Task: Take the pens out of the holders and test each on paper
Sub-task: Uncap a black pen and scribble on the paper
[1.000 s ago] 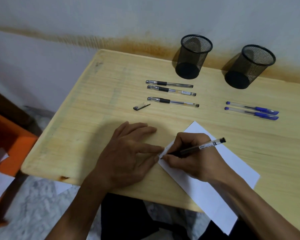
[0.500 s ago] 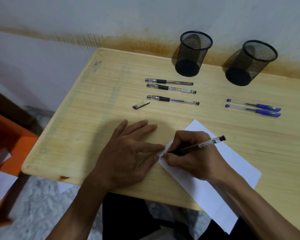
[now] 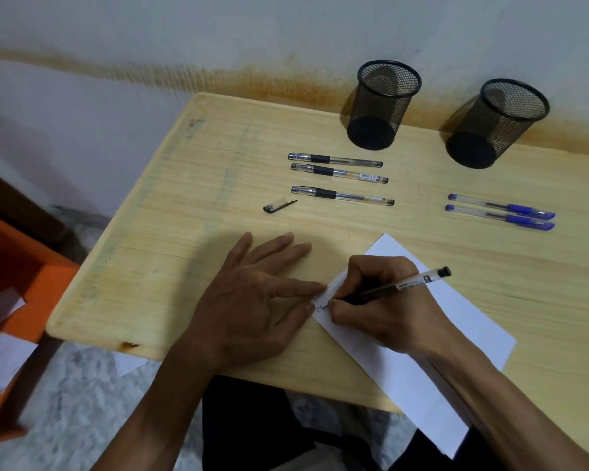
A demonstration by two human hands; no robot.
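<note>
Since the earlier frame, new ink marks appear at the paper's point(image 3: 456, 321) left corner, where the right hand point(image 3: 381, 307) grips the pen point(image 3: 402, 286), confirming it writes, while the flat, relaxed left hand point(image 3: 252, 300) pins that corner.

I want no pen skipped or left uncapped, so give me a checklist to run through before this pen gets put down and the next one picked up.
1. Pen leaves ink: ok, dark marks show on the paper at the tip of the black pen gripped by the right hand.
2. Paper steadied: ok, left hand fingertips press its edge.
3. Loose cap within reach: ok, on the table.
4. Holders empty: left holder ok, right holder ok.
5. Remaining pens tested: cannot tell for three black pens and two blue pens.
</note>
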